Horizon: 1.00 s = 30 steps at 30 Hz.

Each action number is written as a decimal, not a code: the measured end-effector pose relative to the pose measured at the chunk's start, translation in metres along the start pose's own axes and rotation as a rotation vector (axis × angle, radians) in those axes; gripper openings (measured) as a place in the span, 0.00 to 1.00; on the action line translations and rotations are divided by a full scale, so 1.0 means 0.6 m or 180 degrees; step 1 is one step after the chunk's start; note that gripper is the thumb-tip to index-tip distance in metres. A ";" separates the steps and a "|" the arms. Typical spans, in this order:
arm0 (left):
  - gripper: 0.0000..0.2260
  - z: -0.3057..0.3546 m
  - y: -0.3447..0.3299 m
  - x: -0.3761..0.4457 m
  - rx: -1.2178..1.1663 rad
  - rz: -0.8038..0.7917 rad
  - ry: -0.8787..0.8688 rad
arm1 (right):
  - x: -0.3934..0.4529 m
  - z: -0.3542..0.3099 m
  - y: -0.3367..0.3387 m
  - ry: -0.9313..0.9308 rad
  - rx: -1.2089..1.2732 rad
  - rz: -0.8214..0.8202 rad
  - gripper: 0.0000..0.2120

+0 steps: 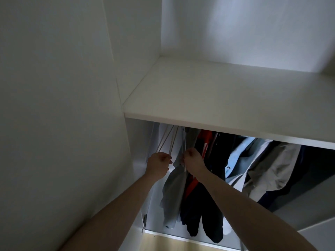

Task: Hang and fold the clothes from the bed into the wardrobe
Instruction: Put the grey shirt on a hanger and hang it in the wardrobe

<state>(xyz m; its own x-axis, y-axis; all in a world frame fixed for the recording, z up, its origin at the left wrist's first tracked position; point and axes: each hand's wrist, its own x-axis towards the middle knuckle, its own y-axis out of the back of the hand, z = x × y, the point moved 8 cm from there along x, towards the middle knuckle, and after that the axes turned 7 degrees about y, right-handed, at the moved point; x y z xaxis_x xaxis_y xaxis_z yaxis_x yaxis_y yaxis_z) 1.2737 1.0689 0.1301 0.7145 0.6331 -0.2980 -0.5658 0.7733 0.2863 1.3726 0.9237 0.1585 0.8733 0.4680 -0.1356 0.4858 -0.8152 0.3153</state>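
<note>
Your left hand (158,165) grips a bundle of pale bare hangers (40,142) under the left end of the wardrobe shelf (217,98). Your right hand (193,159) pinches the hanger of a limp light-grey garment (173,194), hanging beside dark navy and red clothes (203,187).

No text, label, brand, number or sign can be read anywhere in this view. The light blue garment (235,160) hanging right of the hands carries a small dark mark on its fabric, but it is too small and blurred to make out.
</note>
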 end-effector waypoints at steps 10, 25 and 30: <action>0.06 -0.010 0.029 -0.002 -0.0392 0.0440 0.0210 | -0.066 -0.010 0.022 0.0548 -0.0013 -0.0110 0.08; 0.13 -0.046 0.038 -0.113 -0.0159 0.0672 -0.0289 | -0.332 0.063 0.162 0.0220 -0.0297 0.0549 0.11; 0.16 -0.043 -0.009 -0.202 0.0259 0.0268 -0.0651 | -0.498 0.067 0.242 0.0281 -0.0583 0.1032 0.13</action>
<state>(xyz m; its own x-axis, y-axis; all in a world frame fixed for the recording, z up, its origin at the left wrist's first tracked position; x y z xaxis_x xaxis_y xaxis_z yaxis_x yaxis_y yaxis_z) 1.1796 0.9892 0.1411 0.7393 0.6684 -0.0814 -0.5979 0.7072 0.3773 1.1838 0.6519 0.2070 0.9701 0.2299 0.0777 0.1632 -0.8550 0.4923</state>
